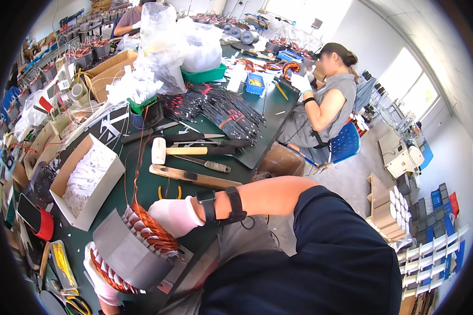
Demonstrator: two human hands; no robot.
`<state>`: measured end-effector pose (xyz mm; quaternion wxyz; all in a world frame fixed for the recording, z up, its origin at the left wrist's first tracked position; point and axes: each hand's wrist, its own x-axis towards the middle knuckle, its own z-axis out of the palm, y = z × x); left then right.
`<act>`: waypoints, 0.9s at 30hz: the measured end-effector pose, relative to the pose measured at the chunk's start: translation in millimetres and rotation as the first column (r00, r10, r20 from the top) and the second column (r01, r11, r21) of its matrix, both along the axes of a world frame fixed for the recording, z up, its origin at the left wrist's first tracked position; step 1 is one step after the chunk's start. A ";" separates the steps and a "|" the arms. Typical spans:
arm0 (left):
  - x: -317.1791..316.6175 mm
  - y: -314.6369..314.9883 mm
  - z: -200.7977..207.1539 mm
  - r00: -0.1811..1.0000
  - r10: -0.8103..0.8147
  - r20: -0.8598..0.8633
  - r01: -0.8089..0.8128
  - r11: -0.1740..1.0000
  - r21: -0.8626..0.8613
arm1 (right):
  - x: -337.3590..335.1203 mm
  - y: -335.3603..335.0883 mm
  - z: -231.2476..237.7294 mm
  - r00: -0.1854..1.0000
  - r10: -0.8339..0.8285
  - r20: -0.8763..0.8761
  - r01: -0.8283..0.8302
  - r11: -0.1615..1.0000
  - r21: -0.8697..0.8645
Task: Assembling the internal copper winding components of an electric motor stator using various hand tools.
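Note:
A motor stator, a grey laminated cylinder with copper windings and white insulation slips at both ends, lies on its side on the green table. My left hand, in a pale glove, curls round its lower-left end and grips it. At the opposite end, my right hand, gloved too, is closed against the copper coils; its fingertips are hidden, and I cannot make out what they pinch. Thin copper leads rise from the coils towards the table's middle. Yellow-handled pliers lie just beyond my right hand.
A white-headed mallet, a wooden bar and knives lie beyond the stator. To its left stand a box of white slips and a phone. Bundled black sleeves lie farther back. A co-worker sits at the right.

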<state>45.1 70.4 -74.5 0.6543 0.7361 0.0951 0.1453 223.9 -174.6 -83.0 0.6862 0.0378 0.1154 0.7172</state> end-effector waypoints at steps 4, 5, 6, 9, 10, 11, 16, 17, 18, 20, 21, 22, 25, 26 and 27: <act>-8.4 -1.7 -13.9 0.997 -0.044 0.070 0.048 0.997 -0.066 | -9.4 -1.3 10.3 0.988 0.035 0.151 -0.060 0.985 0.163; -13.6 6.7 -43.1 0.996 -0.045 0.081 0.043 0.999 0.027 | -15.1 0.9 -0.5 0.989 -0.056 0.135 0.027 0.979 0.202; -13.7 7.5 -54.2 0.995 -0.048 0.088 0.038 0.993 0.113 | -18.9 1.7 -4.0 0.983 -0.146 0.114 0.116 0.965 0.233; -9.0 18.6 -42.2 0.966 -0.247 0.079 0.181 0.860 0.477 | -6.2 -10.9 5.1 0.757 -0.150 0.636 0.087 0.988 0.129; -7.3 25.3 -32.0 0.928 -0.367 0.070 0.139 0.514 0.847 | -2.2 -15.6 11.9 0.391 -0.098 0.915 0.108 0.992 0.060; -5.9 22.7 -28.2 0.938 -0.341 0.056 0.183 0.628 0.756 | 2.0 -16.9 16.4 -0.061 -0.004 0.998 0.149 0.989 0.013; -15.9 34.0 -55.5 0.941 -0.328 -0.080 0.315 0.766 0.561 | -12.9 -19.6 28.0 0.851 -0.067 0.521 0.081 0.997 -0.004; -14.7 32.8 -53.3 0.942 -0.332 -0.048 0.279 0.699 0.659 | -13.0 -20.1 24.6 0.779 -0.067 0.624 0.144 0.987 -0.074; -14.7 31.7 -52.2 0.940 -0.340 -0.017 0.238 0.621 0.747 | -13.4 -20.3 22.6 0.694 -0.055 0.718 0.214 0.968 -0.133; -18.0 29.8 -58.1 0.945 -0.325 -0.034 0.261 0.688 0.677 | -21.2 -19.9 40.6 0.639 -0.071 0.766 0.325 0.927 -0.186; -17.5 28.4 -65.8 0.953 -0.303 0.001 0.246 0.776 0.581 | -19.6 -20.6 26.7 0.807 -0.233 0.542 0.254 0.966 0.036; -17.8 28.2 -69.0 0.960 -0.278 0.034 0.229 0.850 0.475 | -9.5 -22.1 9.1 0.808 -0.235 0.541 0.254 0.966 0.040; -9.8 31.4 -55.4 0.934 -0.351 0.069 0.171 0.607 0.776 | 7.0 -17.6 10.7 0.631 -0.089 0.771 0.404 0.886 -0.228; -12.0 31.2 -58.6 0.939 -0.342 0.031 0.193 0.600 0.777 | -3.3 -8.2 44.6 0.532 0.031 0.846 0.431 0.850 -0.302; -12.3 28.2 -61.0 0.942 -0.336 -0.009 0.261 0.715 0.648 | -6.3 -3.2 63.3 0.706 0.000 0.709 0.263 0.929 -0.262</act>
